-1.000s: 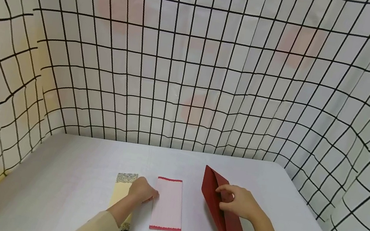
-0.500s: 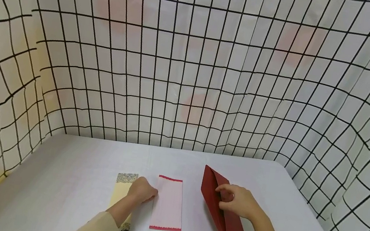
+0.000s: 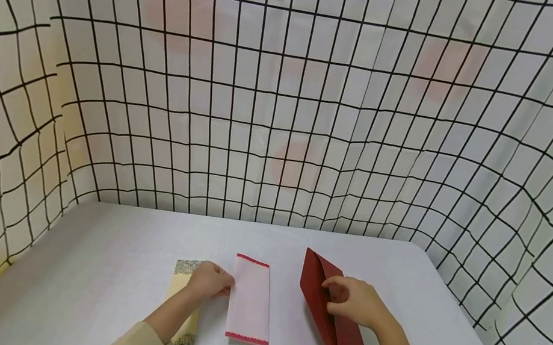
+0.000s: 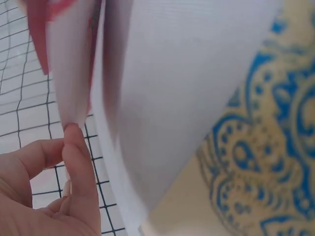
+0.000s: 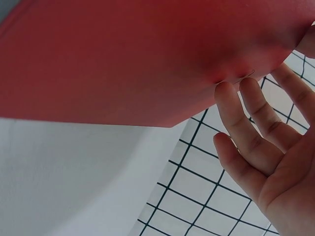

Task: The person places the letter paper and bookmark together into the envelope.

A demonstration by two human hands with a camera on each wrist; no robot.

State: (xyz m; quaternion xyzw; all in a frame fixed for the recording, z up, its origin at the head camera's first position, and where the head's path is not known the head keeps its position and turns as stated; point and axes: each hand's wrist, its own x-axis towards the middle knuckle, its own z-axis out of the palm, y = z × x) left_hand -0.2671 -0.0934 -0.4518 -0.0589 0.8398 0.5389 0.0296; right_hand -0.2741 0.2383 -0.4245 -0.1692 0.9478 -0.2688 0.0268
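The left hand pinches the pink card, just to its right, by the nearer long edge, a sensible hold on what looks light and easily creased, while the right hand grips the stiffer-looking red envelope beneath it.

A red panel spans nine to two o'clock. The right hand lies at four o'clock, two fingertips touching the panel near its lower edge at two o'clock. White surface, eight o'clock; black-gridded white backing, five o'clock.
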